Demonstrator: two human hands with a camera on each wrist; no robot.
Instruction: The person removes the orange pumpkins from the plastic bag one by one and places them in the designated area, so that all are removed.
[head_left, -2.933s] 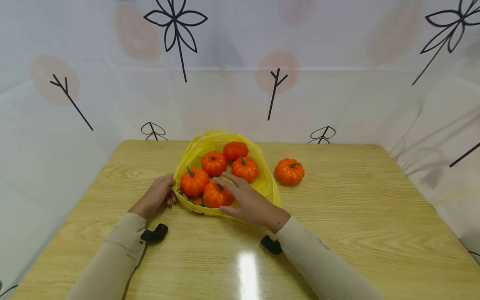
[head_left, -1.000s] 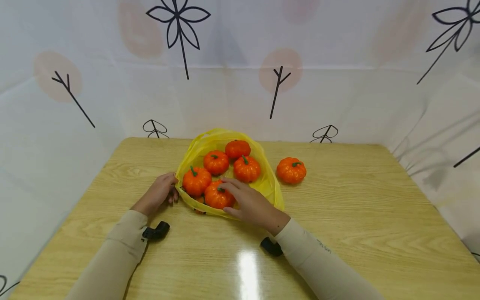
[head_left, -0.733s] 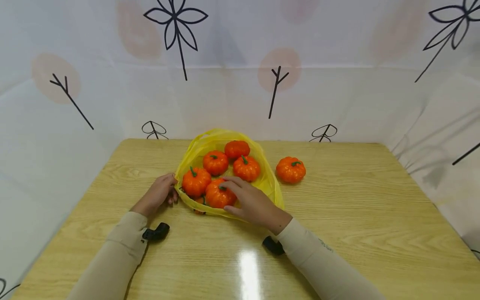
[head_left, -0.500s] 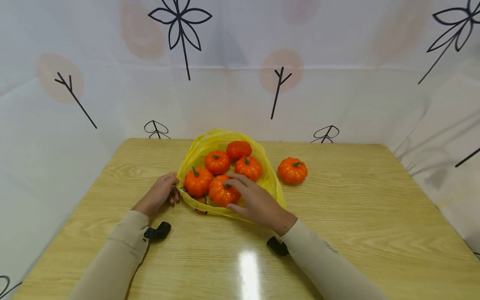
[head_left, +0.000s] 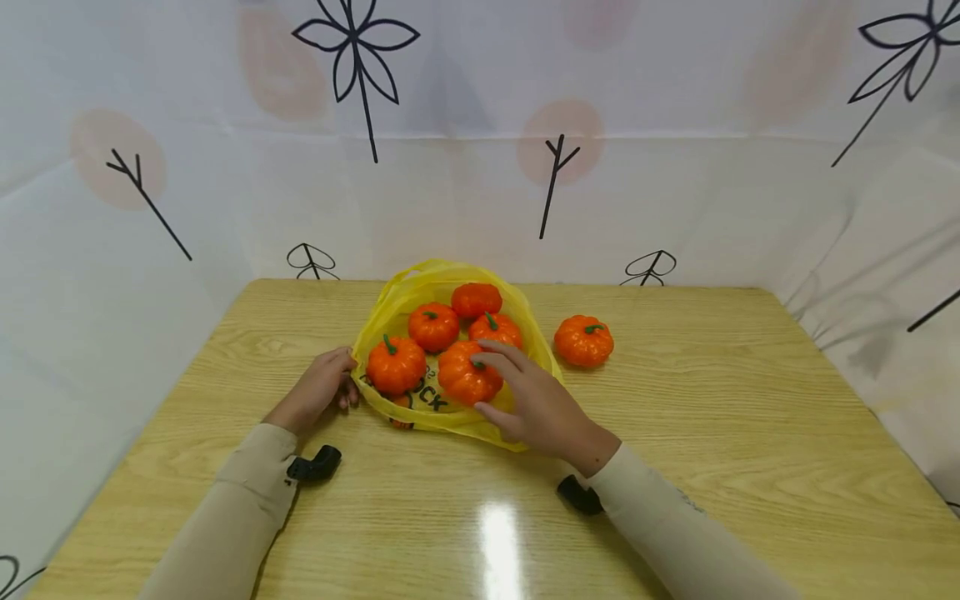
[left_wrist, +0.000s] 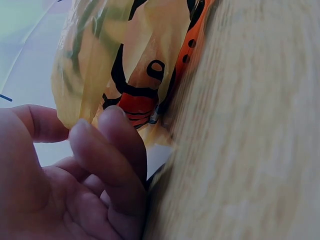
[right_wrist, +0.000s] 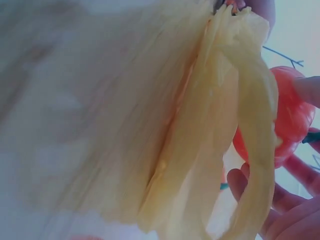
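Observation:
A yellow plastic bag (head_left: 457,422) lies open on the table with several small orange pumpkins inside, among them one at its left (head_left: 396,367). With thumb and fingers my left hand (head_left: 318,390) pinches the bag's left rim; the left wrist view shows the thin plastic (left_wrist: 90,75) at the fingertips. My right hand (head_left: 543,412) grips another pumpkin (head_left: 463,377) over the bag's front right part. In the right wrist view that pumpkin (right_wrist: 290,117) sits between thumb and fingers, partly behind a bag handle (right_wrist: 257,130). Some dark print shows on the bag's bottom.
One more orange pumpkin (head_left: 584,342) stands on the wooden table (head_left: 712,417), right of the bag. A white cloth (head_left: 450,192) with plant drawings hangs behind the table. Black wrist mounts (head_left: 315,464) are on both sleeves.
My right hand has closed round the front pumpkin and moved it right and up from its spot, uncovering black print on the bag's bottom. My left hand has stayed at the rim.

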